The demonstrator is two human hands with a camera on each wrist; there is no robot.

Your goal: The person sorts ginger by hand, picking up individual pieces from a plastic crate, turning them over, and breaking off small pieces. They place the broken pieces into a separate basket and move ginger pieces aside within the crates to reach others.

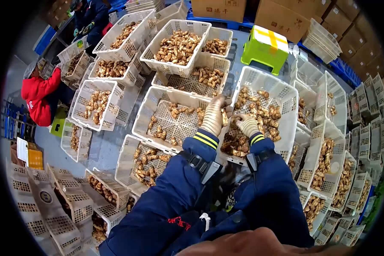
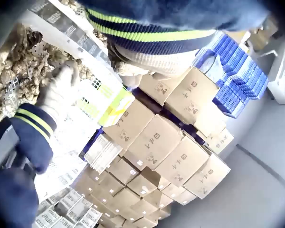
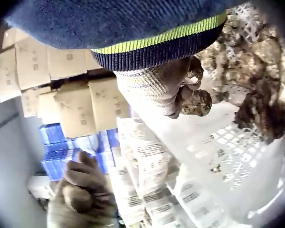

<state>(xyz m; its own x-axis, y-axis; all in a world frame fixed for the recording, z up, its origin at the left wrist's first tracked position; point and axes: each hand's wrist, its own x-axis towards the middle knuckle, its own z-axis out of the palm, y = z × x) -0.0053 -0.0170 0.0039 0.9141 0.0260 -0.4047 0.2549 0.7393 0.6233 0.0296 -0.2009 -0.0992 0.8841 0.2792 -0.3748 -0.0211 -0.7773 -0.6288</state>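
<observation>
My gloved left hand [image 1: 215, 115] is raised over the edge between two white crates. It holds a brown-and-cream mushroom [image 1: 224, 117], whose rounded end [image 3: 77, 197] shows against the palm in the right wrist view. Just to its right, my gloved right hand [image 1: 247, 125] is low over the right-hand crate [image 1: 288, 102], which carries many mushrooms [image 1: 266, 114]. Seen from the right wrist, its curled fingers grip a knobbly mushroom [image 3: 195, 102]. Darker, wet-looking mushrooms [image 3: 263, 111] lie in that crate. The left-hand crate [image 1: 146, 112] has a few mushrooms scattered along its sides.
More crates of mushrooms surround me, including a heaped one [image 1: 177, 46] ahead and a column [image 1: 324, 162] at the right. A green stool [image 1: 265, 48] stands beyond the right crate. Cardboard boxes [image 1: 281, 19] line the back. A person in red [image 1: 40, 96] works at far left.
</observation>
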